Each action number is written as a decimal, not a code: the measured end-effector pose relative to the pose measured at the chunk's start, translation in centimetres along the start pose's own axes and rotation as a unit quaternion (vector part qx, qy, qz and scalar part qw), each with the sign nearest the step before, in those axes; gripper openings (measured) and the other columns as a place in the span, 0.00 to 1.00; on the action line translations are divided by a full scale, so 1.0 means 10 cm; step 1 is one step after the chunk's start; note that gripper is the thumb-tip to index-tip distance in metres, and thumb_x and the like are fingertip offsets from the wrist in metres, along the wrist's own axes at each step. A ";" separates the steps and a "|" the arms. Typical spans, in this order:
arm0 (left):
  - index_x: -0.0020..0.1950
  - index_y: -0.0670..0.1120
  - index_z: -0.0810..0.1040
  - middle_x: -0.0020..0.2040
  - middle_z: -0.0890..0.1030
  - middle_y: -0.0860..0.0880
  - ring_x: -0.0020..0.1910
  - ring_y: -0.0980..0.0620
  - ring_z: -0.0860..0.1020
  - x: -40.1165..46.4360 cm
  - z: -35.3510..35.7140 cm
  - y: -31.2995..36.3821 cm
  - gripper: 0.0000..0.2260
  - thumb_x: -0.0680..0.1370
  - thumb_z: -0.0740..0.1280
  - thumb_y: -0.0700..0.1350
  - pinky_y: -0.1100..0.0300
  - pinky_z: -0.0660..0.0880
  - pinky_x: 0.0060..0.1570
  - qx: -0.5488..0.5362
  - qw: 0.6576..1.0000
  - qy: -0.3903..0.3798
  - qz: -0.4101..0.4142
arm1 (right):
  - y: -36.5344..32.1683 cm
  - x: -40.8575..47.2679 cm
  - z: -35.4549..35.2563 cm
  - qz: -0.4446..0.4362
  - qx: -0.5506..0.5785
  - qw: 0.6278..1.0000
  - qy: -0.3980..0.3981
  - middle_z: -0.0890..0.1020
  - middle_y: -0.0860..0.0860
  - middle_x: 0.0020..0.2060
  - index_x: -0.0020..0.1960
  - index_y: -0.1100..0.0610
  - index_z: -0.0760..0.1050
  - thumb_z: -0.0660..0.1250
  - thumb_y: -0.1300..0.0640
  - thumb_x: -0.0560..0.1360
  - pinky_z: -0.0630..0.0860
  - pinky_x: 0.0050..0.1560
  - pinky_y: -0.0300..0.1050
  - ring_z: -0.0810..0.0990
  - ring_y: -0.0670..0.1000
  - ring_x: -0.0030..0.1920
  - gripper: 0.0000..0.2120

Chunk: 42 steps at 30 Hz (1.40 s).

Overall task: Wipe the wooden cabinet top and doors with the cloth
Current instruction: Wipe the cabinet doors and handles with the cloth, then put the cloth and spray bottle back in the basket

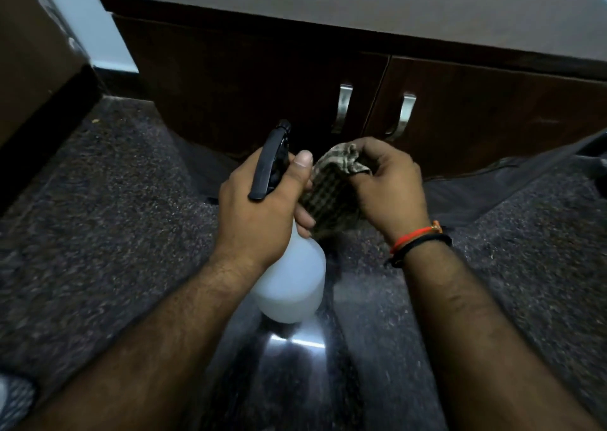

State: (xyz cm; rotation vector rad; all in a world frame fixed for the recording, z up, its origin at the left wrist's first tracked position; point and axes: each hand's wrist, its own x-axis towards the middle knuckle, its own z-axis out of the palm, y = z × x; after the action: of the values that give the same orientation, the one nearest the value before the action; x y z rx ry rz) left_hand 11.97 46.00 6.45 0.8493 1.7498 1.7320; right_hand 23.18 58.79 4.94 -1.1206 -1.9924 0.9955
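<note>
Low at about seven o'clock, the person's left hand (262,207) is wrapped tight around the neck of a white translucent plastic spray bottle (290,282) with a black trigger head (271,164), thumb raised beside the nozzle. Just to its right, near the centre, hangs a crumpled brown-and-cream checked cloth (331,194), touching the left fingers and pinched at its upper edge by the curled fingers of the right hand (387,184), which wears orange and black thread bands (417,240) on the wrist. Beyond both hands, from eleven to three o'clock, stands the dark brown wooden cabinet (361,13), its two doors shut, with two silver metal handles (341,108) at about one o'clock; the cloth is held apart from it, above a dark speckled stone floor (115,184).
</note>
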 end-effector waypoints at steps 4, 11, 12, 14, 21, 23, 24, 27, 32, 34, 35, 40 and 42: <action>0.51 0.43 0.79 0.42 0.85 0.42 0.27 0.37 0.81 -0.14 -0.17 0.23 0.14 0.79 0.68 0.54 0.45 0.82 0.28 0.006 0.999 0.019 -0.034 | -0.33 -0.13 -0.09 -0.046 -0.090 0.993 -0.055 0.87 0.46 0.44 0.54 0.48 0.83 0.63 0.68 0.71 0.82 0.51 0.47 0.84 0.46 0.46 0.21; 0.52 0.42 0.78 0.41 0.84 0.43 0.26 0.40 0.81 -0.39 -0.43 0.83 0.13 0.80 0.68 0.53 0.51 0.80 0.27 0.019 0.995 0.048 -0.085 | -1.05 -0.27 -0.31 -0.153 -0.129 0.977 -0.079 0.86 0.49 0.50 0.58 0.50 0.82 0.61 0.67 0.68 0.82 0.51 0.57 0.84 0.53 0.52 0.24; 0.52 0.42 0.78 0.41 0.84 0.42 0.26 0.40 0.81 -0.42 -0.47 0.93 0.14 0.80 0.68 0.53 0.51 0.80 0.27 0.022 0.995 0.053 -0.087 | -1.15 -0.28 -0.33 -0.173 -0.128 0.973 -0.083 0.86 0.49 0.50 0.58 0.51 0.82 0.61 0.67 0.68 0.82 0.51 0.57 0.84 0.54 0.53 0.23; 0.51 0.42 0.78 0.41 0.84 0.40 0.27 0.41 0.82 -0.49 -0.59 1.17 0.15 0.80 0.68 0.54 0.50 0.80 0.28 0.034 0.993 0.064 -0.091 | -1.40 -0.31 -0.38 -0.219 -0.127 0.962 -0.103 0.85 0.49 0.50 0.55 0.53 0.84 0.63 0.70 0.68 0.81 0.49 0.53 0.84 0.52 0.51 0.22; 0.51 0.43 0.79 0.39 0.84 0.43 0.26 0.44 0.82 -0.66 -1.22 2.04 0.14 0.79 0.68 0.55 0.52 0.80 0.28 0.036 0.985 0.126 -0.114 | -2.40 -0.38 -0.36 -0.247 -0.064 0.946 -0.202 0.83 0.51 0.51 0.41 0.58 0.84 0.60 0.73 0.67 0.79 0.52 0.39 0.82 0.48 0.53 0.17; 0.50 0.43 0.79 0.39 0.84 0.42 0.26 0.44 0.82 -0.70 -1.45 2.26 0.15 0.78 0.68 0.56 0.52 0.80 0.29 0.035 0.982 0.147 -0.115 | -2.72 -0.37 -0.33 -0.234 -0.053 0.942 -0.234 0.83 0.50 0.52 0.41 0.57 0.85 0.61 0.76 0.66 0.76 0.54 0.32 0.81 0.46 0.54 0.19; 0.49 0.43 0.80 0.39 0.84 0.42 0.26 0.44 0.82 -0.72 -1.55 2.34 0.16 0.77 0.68 0.56 0.52 0.80 0.29 0.034 0.980 0.156 -0.115 | -2.86 -0.36 -0.32 -0.233 -0.048 0.939 -0.248 0.83 0.49 0.52 0.42 0.56 0.85 0.61 0.76 0.66 0.75 0.55 0.31 0.81 0.46 0.54 0.20; 0.49 0.43 0.80 0.38 0.84 0.41 0.26 0.45 0.82 -0.81 -1.93 2.62 0.16 0.76 0.68 0.57 0.52 0.80 0.30 0.037 0.973 0.195 -0.118 | -3.34 -0.40 -0.18 -0.258 -0.040 0.922 -0.287 0.83 0.48 0.52 0.43 0.55 0.85 0.59 0.71 0.66 0.74 0.57 0.30 0.81 0.45 0.55 0.19; 0.48 0.47 0.81 0.37 0.84 0.44 0.26 0.45 0.82 -1.02 -2.55 2.83 0.16 0.75 0.69 0.59 0.47 0.82 0.31 0.039 0.957 0.265 -0.109 | -3.95 -0.56 0.20 -0.325 -0.024 0.885 -0.334 0.83 0.50 0.54 0.44 0.56 0.85 0.61 0.73 0.66 0.76 0.58 0.34 0.81 0.45 0.55 0.19; 0.49 0.48 0.81 0.38 0.84 0.44 0.27 0.45 0.82 -1.11 -2.77 2.85 0.18 0.72 0.69 0.62 0.45 0.82 0.32 0.034 0.950 0.290 -0.112 | -4.11 -0.66 0.40 -0.348 -0.012 0.872 -0.345 0.83 0.50 0.54 0.44 0.57 0.85 0.61 0.73 0.65 0.76 0.58 0.34 0.81 0.46 0.55 0.19; 0.49 0.47 0.80 0.38 0.84 0.44 0.27 0.44 0.82 -1.18 -2.90 2.84 0.19 0.72 0.69 0.63 0.45 0.83 0.32 0.033 0.945 0.306 -0.111 | -4.17 -0.72 0.52 -0.359 -0.008 0.865 -0.352 0.83 0.50 0.54 0.44 0.57 0.85 0.61 0.74 0.65 0.76 0.59 0.34 0.81 0.46 0.55 0.20; 0.51 0.41 0.80 0.36 0.84 0.42 0.28 0.48 0.82 -1.63 -3.42 2.74 0.18 0.78 0.71 0.57 0.57 0.81 0.34 0.071 0.906 0.408 -0.090 | -4.35 -1.05 1.13 -0.392 0.033 0.829 -0.398 0.83 0.52 0.55 0.44 0.59 0.85 0.62 0.81 0.63 0.76 0.59 0.35 0.81 0.47 0.56 0.23; 0.51 0.45 0.80 0.32 0.83 0.45 0.29 0.50 0.83 -1.85 -3.59 2.65 0.15 0.77 0.69 0.57 0.62 0.79 0.34 0.086 0.882 0.454 -0.094 | -4.39 -1.20 1.38 -0.415 0.049 0.805 -0.420 0.84 0.53 0.55 0.44 0.60 0.85 0.61 0.79 0.63 0.75 0.60 0.33 0.80 0.47 0.56 0.21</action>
State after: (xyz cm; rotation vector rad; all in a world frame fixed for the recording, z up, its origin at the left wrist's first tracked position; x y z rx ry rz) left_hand -0.83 7.84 33.14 -0.1662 2.4821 2.0045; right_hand -0.45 28.58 33.02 0.4282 -2.6419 1.1391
